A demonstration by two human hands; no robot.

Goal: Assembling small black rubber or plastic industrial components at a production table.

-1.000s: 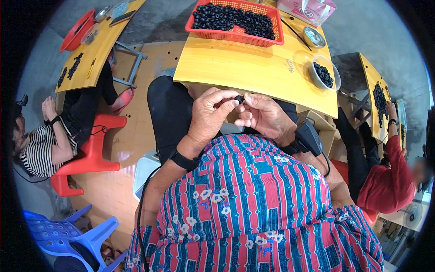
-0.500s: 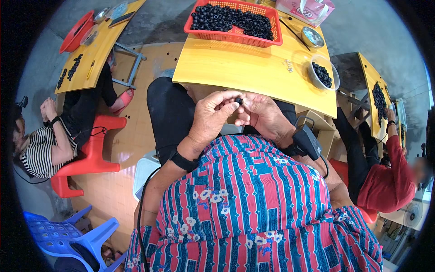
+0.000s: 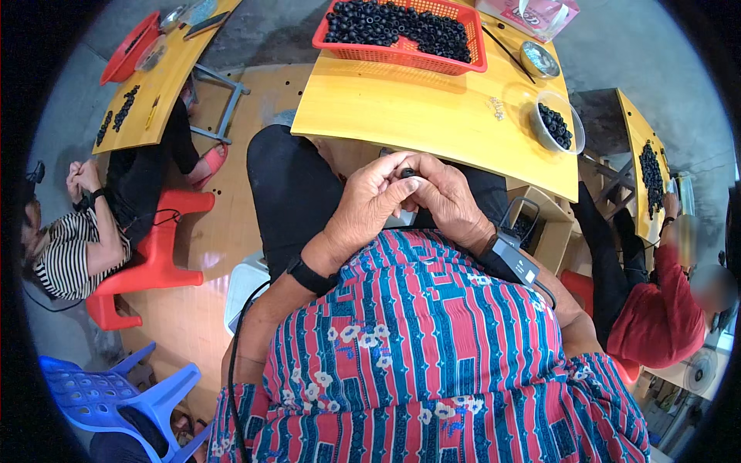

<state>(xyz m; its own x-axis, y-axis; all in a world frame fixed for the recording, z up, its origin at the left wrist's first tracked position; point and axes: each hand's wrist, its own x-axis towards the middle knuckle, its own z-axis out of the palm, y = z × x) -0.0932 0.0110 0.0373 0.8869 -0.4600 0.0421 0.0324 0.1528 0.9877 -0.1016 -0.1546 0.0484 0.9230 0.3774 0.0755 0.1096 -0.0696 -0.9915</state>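
A small black ring-shaped part (image 3: 407, 173) is pinched between my two hands, just off the near edge of the yellow table (image 3: 370, 116). My left hand (image 3: 369, 199) is closed, its thumb and forefinger against the part. From the other side my right hand (image 3: 449, 199) closes over it, thumb bent and fingers curled. Most of the part is covered by fingertips, and its hole faces up. Some small pale pieces (image 3: 496, 108) lie on the table, beside a clear tub (image 3: 534, 127) with black parts in it.
A red basket (image 3: 401, 58) full of black parts stands at the far side. Behind the tub are a metal bowl (image 3: 540, 60), a thin dark rod (image 3: 509, 54) and a pink box (image 3: 532, 17). Other people sit at side tables, left and right. A blue chair (image 3: 139, 401) stands lower left.
My right hand has turned inward and its fingers have come over the part, closer to the left hand. The view has shifted slightly. The person on the right has moved an arm.
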